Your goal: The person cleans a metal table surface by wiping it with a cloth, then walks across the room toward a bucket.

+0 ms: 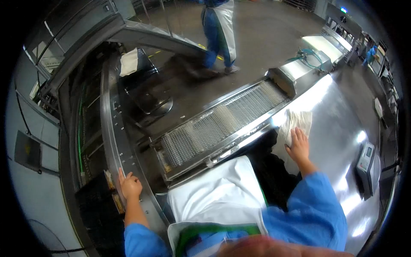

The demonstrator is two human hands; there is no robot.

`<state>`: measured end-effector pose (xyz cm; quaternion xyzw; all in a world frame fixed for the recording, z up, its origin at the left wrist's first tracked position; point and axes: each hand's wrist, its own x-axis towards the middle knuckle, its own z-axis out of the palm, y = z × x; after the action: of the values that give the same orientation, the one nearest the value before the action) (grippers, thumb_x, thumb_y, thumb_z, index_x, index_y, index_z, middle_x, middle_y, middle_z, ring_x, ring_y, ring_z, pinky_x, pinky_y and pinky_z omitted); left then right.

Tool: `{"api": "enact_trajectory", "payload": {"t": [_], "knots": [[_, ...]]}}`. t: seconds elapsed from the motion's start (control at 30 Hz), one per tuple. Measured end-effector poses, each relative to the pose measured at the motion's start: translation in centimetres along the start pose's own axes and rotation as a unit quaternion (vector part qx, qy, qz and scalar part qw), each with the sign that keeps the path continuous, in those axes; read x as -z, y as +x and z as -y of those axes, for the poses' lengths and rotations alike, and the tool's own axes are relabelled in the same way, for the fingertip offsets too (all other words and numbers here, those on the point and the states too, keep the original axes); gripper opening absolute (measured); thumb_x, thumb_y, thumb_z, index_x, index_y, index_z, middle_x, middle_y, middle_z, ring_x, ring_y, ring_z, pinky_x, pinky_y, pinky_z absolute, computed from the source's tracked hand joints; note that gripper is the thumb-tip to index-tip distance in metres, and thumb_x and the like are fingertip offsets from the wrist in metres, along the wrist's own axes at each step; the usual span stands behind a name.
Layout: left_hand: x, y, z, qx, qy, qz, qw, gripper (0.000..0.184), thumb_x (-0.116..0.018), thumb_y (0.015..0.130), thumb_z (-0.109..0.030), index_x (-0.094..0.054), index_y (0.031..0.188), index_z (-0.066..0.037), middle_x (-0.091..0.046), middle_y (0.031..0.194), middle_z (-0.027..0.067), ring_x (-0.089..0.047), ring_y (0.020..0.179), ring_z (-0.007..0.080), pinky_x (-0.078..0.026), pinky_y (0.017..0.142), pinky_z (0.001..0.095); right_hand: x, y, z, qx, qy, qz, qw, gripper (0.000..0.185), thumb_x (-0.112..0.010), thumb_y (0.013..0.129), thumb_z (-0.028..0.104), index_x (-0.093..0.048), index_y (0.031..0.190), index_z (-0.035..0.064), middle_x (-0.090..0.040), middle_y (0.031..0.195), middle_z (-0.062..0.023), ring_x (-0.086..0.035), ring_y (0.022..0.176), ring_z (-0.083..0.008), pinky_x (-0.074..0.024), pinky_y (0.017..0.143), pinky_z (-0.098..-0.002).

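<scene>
My left hand [131,186] rests by the metal rail [121,156] of the machine on the left, its index finger stretched out and the other fingers loosely bent. It holds nothing that I can see. My right hand [299,148] lies flat, fingers extended, on a crumpled cream-coloured cloth [303,121]. That cloth hangs over the near edge of a shiny steel table [329,132]. Between my hands a wire-mesh conveyor [222,119] runs away to the upper right. A white apron [216,182] covers my lap.
A digital scale [366,160] stands at the table's right. Beyond the conveyor is a stool [160,105], with a pale cloth [129,62] nearby. Another person [219,32] stands on the floor ahead. A green hose [309,55] lies on the conveyor's far housing.
</scene>
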<state>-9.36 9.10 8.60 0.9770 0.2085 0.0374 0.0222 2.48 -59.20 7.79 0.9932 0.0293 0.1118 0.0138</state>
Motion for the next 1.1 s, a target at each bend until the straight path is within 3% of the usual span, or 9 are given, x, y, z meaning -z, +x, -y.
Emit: {"api": "enact_trajectory", "payload": {"t": [0.2, 0.33, 0.37, 0.47, 0.57, 0.7, 0.83, 1.0, 1.1], "knots": [[1.5, -0.6, -1.0, 0.002, 0.046, 0.033, 0.998, 0.016, -0.067, 0.077, -0.014, -0.076, 0.09, -0.01, -0.06, 0.131, 0.0041, -0.024, 0.143, 0.0273, -0.023, 0.117, 0.0394, -0.1, 0.9, 0.7, -0.062, -0.018, 0.083, 0.994, 0.08, -0.074, 0.077, 0.037, -0.038, 0.143, 0.0103, -0.033, 0.15, -0.0166, -0.029, 0.14, -0.0329, -0.0248, 0.114, -0.0455], [0.7, -0.3, -0.7, -0.021, 0.025, 0.012, 0.999, 0.015, -0.07, 0.072, -0.009, -0.074, 0.085, -0.003, -0.06, 0.127, 0.0147, -0.027, 0.141, 0.035, -0.028, 0.112, 0.0444, 0.7, 1.0, 1.0, -0.052, -0.041, 0.127, 0.99, 0.082, -0.07, 0.079, 0.043, -0.034, 0.146, 0.0108, -0.028, 0.153, -0.0142, -0.025, 0.142, -0.0313, -0.0209, 0.117, -0.0459], [0.4, -0.2, -0.9, -0.003, 0.032, 0.002, 0.999, 0.011, -0.071, 0.07, -0.007, -0.073, 0.081, -0.002, -0.057, 0.13, 0.0156, -0.027, 0.141, 0.0361, -0.028, 0.112, 0.0456, -0.5, 1.0, 0.5, -0.036, -0.046, 0.085, 0.995, 0.08, -0.07, 0.079, 0.043, -0.035, 0.145, 0.0121, -0.032, 0.151, -0.0143, -0.027, 0.14, -0.032, -0.0234, 0.115, -0.0467], [1.0, 0.6, -1.2, -0.001, 0.031, -0.002, 1.0, 0.02, -0.072, 0.069, -0.006, -0.07, 0.089, -0.003, -0.037, 0.149, 0.0164, -0.024, 0.142, 0.0358, -0.025, 0.115, 0.0478, -1.0, 1.0, 0.2, -0.028, -0.019, 0.035, 0.999, 0.077, -0.07, 0.078, 0.042, -0.038, 0.143, 0.0134, -0.035, 0.148, -0.0143, -0.029, 0.139, -0.0322, -0.0262, 0.113, -0.0468], [1.2, 0.6, -1.6, -0.015, 0.036, -0.021, 0.999, 0.025, -0.072, 0.07, -0.006, -0.068, 0.095, -0.002, -0.031, 0.152, 0.0161, -0.022, 0.143, 0.0351, -0.024, 0.116, 0.047, -1.2, 1.5, 0.5, -0.027, -0.019, 0.016, 0.999, 0.075, -0.07, 0.078, 0.041, -0.039, 0.141, 0.014, -0.037, 0.146, -0.0141, -0.031, 0.138, -0.0317, -0.0278, 0.111, -0.0465], [2.1, 0.6, -2.3, -0.031, 0.049, -0.022, 0.998, 0.026, -0.072, 0.07, -0.007, -0.068, 0.095, -0.001, -0.029, 0.153, 0.0159, -0.02, 0.144, 0.0345, -0.022, 0.117, 0.0466, -0.6, 2.1, 1.3, -0.042, 0.01, 0.019, 0.999, 0.075, -0.071, 0.077, 0.04, -0.04, 0.141, 0.0143, -0.037, 0.146, -0.0144, -0.033, 0.137, -0.0317, -0.0291, 0.11, -0.0462], [1.4, 1.1, -1.8, -0.02, 0.104, 0.024, 0.994, 0.036, -0.074, 0.072, -0.017, -0.068, 0.104, 0.0, -0.029, 0.152, 0.0195, -0.021, 0.144, 0.0358, -0.025, 0.115, 0.0472, -1.9, 2.5, 1.2, -0.059, 0.02, -0.009, 0.998, 0.071, -0.072, 0.076, 0.037, -0.044, 0.138, 0.0156, -0.039, 0.146, -0.0122, -0.034, 0.136, -0.0306, -0.0312, 0.108, -0.0471], [2.2, 1.0, -2.2, -0.026, 0.084, 0.03, 0.996, 0.032, -0.074, 0.074, -0.018, -0.07, 0.101, -0.001, -0.029, 0.153, 0.0189, -0.02, 0.144, 0.0354, -0.025, 0.115, 0.047, -3.1, 2.1, 1.1, -0.046, 0.171, -0.083, 0.981, 0.045, -0.069, 0.075, 0.02, -0.061, 0.12, 0.0155, -0.055, 0.133, -0.0041, -0.044, 0.13, -0.0257, -0.0353, 0.106, -0.0429], [2.6, 0.9, -2.7, -0.001, 0.089, 0.049, 0.995, 0.029, -0.074, 0.075, -0.019, -0.07, 0.098, -0.001, -0.029, 0.153, 0.0193, -0.018, 0.145, 0.0356, -0.023, 0.116, 0.0473, -3.0, 1.8, 0.5, -0.031, 0.144, -0.113, 0.983, 0.04, -0.067, 0.074, 0.014, -0.064, 0.114, 0.0145, -0.061, 0.124, -0.0047, -0.052, 0.121, -0.0254, -0.0408, 0.101, -0.0395]]}}
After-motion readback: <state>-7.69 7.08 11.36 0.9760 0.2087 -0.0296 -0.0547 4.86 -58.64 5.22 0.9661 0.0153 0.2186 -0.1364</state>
